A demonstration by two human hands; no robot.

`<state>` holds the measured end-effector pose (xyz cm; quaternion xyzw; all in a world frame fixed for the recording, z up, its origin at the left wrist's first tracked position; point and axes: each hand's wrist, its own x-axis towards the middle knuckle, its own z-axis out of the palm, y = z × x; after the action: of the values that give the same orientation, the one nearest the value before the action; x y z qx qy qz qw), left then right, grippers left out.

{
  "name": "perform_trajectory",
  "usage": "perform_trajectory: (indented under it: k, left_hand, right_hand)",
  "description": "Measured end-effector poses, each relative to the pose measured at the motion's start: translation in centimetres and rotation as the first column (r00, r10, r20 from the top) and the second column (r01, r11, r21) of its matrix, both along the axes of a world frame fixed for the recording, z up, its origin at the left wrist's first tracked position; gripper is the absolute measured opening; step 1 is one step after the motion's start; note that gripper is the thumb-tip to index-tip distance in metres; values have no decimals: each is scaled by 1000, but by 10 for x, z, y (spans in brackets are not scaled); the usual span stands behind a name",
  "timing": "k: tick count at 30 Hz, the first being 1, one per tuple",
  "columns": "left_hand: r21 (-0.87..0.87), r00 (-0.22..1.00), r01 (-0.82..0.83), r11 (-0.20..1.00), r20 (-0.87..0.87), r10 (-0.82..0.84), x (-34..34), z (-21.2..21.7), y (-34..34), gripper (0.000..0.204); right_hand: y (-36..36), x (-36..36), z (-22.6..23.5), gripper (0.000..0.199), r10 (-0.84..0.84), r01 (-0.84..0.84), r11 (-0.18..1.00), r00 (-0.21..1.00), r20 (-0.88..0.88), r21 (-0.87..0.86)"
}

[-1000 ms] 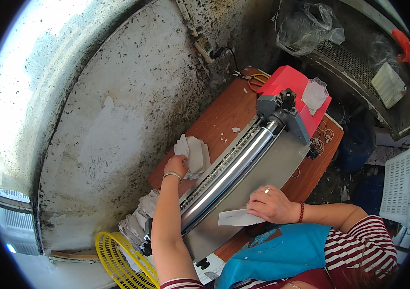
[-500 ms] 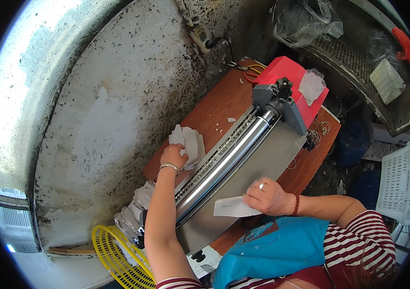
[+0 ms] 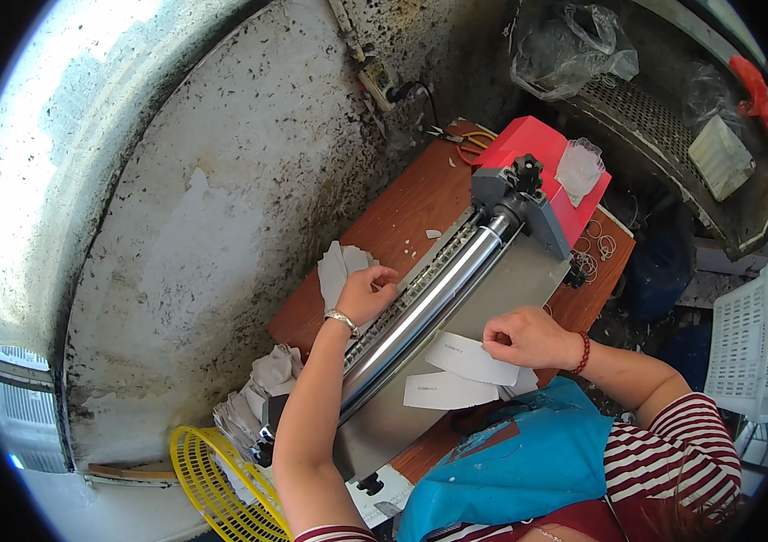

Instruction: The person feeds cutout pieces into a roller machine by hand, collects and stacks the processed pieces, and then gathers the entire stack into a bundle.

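Observation:
A roller machine with a long shiny metal roller (image 3: 429, 305) and a red end housing (image 3: 528, 144) lies slantwise before me. My left hand (image 3: 367, 294) is just beyond the roller, beside a pile of white pieces (image 3: 340, 266). Its fingers are curled together, and anything between them is hidden. On the near side, my right hand (image 3: 528, 337) is closed at the edge of a curved white flat piece (image 3: 467, 356) with small print. A second white flat piece (image 3: 450, 391) lies partly under it, over the grey metal plate (image 3: 384, 417).
More crumpled white pieces (image 3: 262, 384) are heaped at the machine's left end, by a yellow plastic basket (image 3: 221, 483). Pliers (image 3: 456, 137) and rubber-band-like loops (image 3: 593, 253) rest on the brown table (image 3: 402, 203). A white crate (image 3: 749, 348) stands right.
My left hand has moved right, off the pile and toward the roller. My right hand has shifted up and right; two white pieces now show spread apart where one showed before.

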<state>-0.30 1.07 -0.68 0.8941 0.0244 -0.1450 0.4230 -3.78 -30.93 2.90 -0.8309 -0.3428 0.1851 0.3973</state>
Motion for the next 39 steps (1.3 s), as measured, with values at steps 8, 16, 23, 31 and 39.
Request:
perform_trajectory:
  k: [8, 16, 23, 31, 39]
  left_hand:
    - [-50, 993, 88, 995, -76, -92, -3, 9, -16, 28]
    - [-15, 994, 105, 994, -40, -106, -2, 7, -19, 28]
    - [15, 990, 126, 992, 54, -127, 9, -3, -31, 28]
    - [-50, 999, 20, 999, -47, -23, 21, -8, -25, 20]
    - [13, 789, -480, 877, 445, 424, 29, -12, 47, 17]
  right_hand:
    - [4, -6, -13, 10, -17, 65, 996, 819, 574, -63]
    - [-3, 7, -6, 10, -82, 79, 997, 962, 261, 25]
    - [-2, 38, -4, 13, -126, 129, 989, 991, 40, -75]
    - [-6, 8, -2, 18, 32, -27, 999, 946, 322, -20]
    - [-25, -10, 0, 35, 230, -227, 971, 794, 563, -77]
